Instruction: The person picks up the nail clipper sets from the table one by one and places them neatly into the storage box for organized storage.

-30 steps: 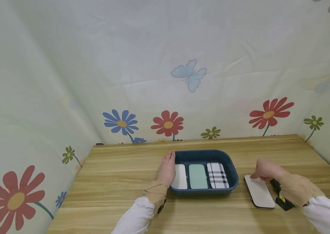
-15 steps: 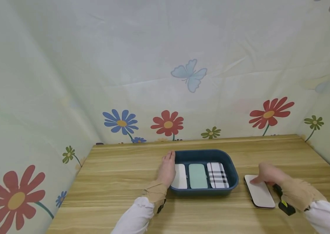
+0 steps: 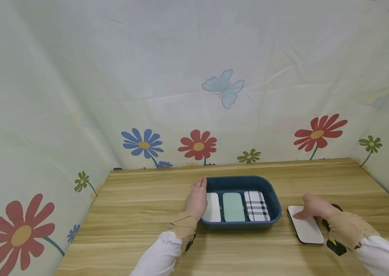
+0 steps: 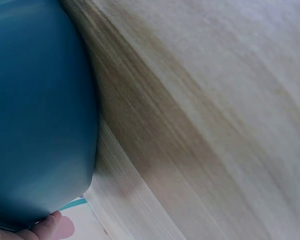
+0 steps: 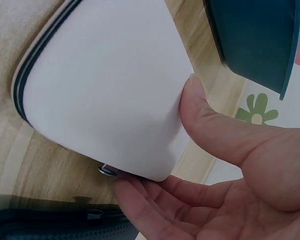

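A dark blue rectangular tray (image 3: 271, 207) stands on the table, holding a white case (image 3: 212, 209), a mint green case (image 3: 233, 207) and a black-and-white plaid case (image 3: 257, 206) side by side. My left hand (image 3: 197, 200) rests along its left end with fingers extended; the left wrist view shows fingertips by the tray's outer wall, and the thumb is hidden. Right of the tray lies another flat white case (image 5: 105, 90), with rounded corners, a dark edge and a small metal clasp (image 5: 107, 170). My right hand (image 5: 240, 175) pinches its far end, thumb at the top edge, other fingers beside the clasp.
A dark item with a zipper-like edge (image 5: 65, 222) lies beside the white case in the right wrist view, largely cut off. Near my right wrist a black piece with a yellow mark (image 3: 337, 246) shows. A flowered cloth (image 3: 167, 96) hangs behind the wooden table (image 3: 139, 214).
My right hand has shifted slightly, and its thumb has come to lie over the far end of the white case. My left hand and the tray have stayed in place.
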The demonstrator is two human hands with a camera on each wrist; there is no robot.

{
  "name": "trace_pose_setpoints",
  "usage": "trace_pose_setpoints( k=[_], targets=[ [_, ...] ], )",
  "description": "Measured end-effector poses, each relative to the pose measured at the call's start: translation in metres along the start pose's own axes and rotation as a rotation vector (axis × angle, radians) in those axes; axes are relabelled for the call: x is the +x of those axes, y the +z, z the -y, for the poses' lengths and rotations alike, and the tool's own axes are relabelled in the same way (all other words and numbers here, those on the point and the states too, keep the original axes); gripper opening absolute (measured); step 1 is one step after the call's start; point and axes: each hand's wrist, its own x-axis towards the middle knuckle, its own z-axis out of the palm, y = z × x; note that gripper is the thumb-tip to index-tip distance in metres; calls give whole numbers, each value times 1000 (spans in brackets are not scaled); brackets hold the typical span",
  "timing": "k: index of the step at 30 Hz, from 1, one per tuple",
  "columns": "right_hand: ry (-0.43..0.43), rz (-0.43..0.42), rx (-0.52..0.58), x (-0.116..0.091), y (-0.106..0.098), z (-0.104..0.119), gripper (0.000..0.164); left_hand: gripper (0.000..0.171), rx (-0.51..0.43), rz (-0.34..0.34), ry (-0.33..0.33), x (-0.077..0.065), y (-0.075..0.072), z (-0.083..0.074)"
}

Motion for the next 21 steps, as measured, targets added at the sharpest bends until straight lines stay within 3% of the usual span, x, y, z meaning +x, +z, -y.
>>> trace_pose_setpoints(
  k=[21],
  targets=[
    [8,-14,-37,0,2,5,54,47,9,16,-13,1,-2,-1]
  ],
)
